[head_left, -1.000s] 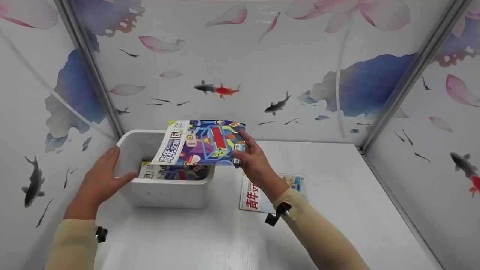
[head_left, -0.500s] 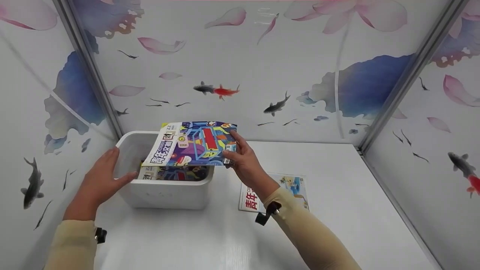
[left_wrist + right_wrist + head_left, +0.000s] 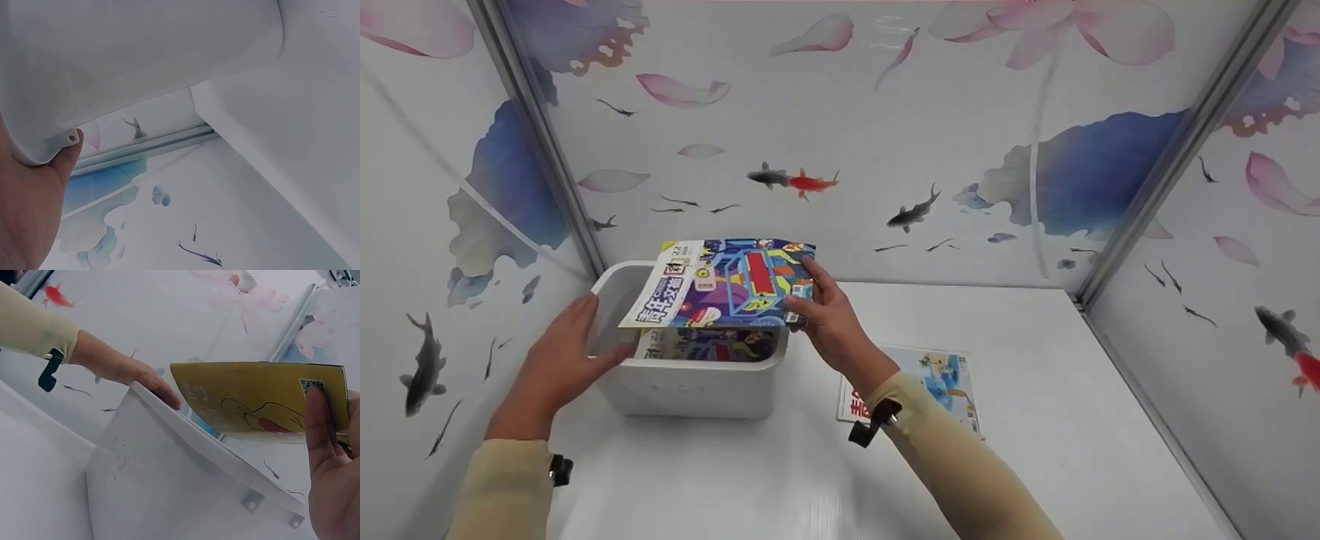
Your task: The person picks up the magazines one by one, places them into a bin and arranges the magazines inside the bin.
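My right hand [image 3: 838, 330] pinches the right edge of a colorful magazine [image 3: 720, 289], thumb on top. The magazine lies level above a white plastic bin [image 3: 690, 394], overhanging its opening. From the right wrist view, its yellow underside [image 3: 242, 399] with a QR code faces the camera. Inside the bin a similar magazine [image 3: 735, 347] is partly visible; how many lie beneath is hidden. At the bin's front left corner, my left hand [image 3: 556, 360] holds the rim. The left wrist view shows one finger [image 3: 68, 160] against the rim's underside.
To the right of the bin, another magazine [image 3: 941, 382] lies on the white table [image 3: 780, 480], partly covered by my right forearm. White panels [image 3: 825, 105] printed with fish and petals enclose the table at the back and both sides.
My right hand has carried the magazine leftward, further over the bin. More of the magazine on the table now shows. My left hand has stayed at the rim.
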The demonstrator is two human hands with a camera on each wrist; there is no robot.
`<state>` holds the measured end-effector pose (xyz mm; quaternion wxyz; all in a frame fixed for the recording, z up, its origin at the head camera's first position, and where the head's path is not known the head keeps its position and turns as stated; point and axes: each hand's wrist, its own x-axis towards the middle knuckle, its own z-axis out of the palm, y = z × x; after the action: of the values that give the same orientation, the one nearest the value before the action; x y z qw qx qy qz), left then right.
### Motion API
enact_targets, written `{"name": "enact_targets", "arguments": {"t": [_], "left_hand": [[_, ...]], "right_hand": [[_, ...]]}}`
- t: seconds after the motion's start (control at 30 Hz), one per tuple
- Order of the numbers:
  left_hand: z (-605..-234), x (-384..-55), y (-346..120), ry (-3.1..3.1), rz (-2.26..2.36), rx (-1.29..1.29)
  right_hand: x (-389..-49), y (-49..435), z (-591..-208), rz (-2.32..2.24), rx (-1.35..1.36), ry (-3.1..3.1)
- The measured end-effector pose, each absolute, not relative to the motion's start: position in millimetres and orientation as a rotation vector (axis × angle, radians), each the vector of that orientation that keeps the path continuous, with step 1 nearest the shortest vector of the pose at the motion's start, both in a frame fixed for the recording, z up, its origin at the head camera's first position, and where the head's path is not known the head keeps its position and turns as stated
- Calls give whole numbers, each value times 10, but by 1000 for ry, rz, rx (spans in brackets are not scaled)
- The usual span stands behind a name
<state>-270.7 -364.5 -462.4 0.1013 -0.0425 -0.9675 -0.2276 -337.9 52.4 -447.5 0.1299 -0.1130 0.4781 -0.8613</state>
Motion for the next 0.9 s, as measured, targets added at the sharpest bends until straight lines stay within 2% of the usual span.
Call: {"name": "enact_targets", "arguments": {"t": [0.9], "left_hand": [[-4626, -2704, -3649, -2856, -671, -152]], "right_hand": [[-3361, 117, -4424, -2488, -309, 1405]]}}
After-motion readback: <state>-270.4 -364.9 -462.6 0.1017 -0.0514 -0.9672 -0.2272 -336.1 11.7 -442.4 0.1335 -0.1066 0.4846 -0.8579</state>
